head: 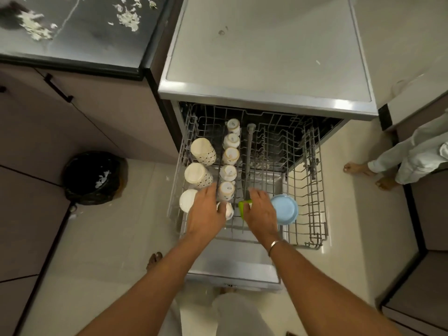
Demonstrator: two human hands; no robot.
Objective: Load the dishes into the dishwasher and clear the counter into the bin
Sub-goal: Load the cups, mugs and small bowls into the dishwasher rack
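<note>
Both hands reach into the grey wire rack (315,214) drawn out of the steel-topped dishwasher (266,57). The left hand (206,212) lies palm down, its thumb against a small white ceramic cup (228,212) that sits between the two hands; whether it grips that cup cannot be told. The right hand (261,212), with a silver bangle (276,246) at the wrist, has its fingers curled down and holds a green plastic piece (244,207) at its thumb side. That piece stands on edge, its long axis running roughly toward the person; its kind cannot be told. Just right of the right hand lies a pale blue round plate (287,209), face up and a little tilted. Beyond the left thumb, a row of five small white cups (230,156) runs straight away from the hands, each with its base upward. Beyond the left fingers, two tall cream patterned mugs (201,163) rest tilted, bases up and leaning left. A white round bowl (187,200) sits just left of the left hand. Well left of the left hand, on the floor, stands a round bin with a black liner (93,178), with white bits inside. Far beyond it, a dark surface (84,52) carries white scraps (35,26). Well right of the right hand are another person's bare feet (356,167).
</note>
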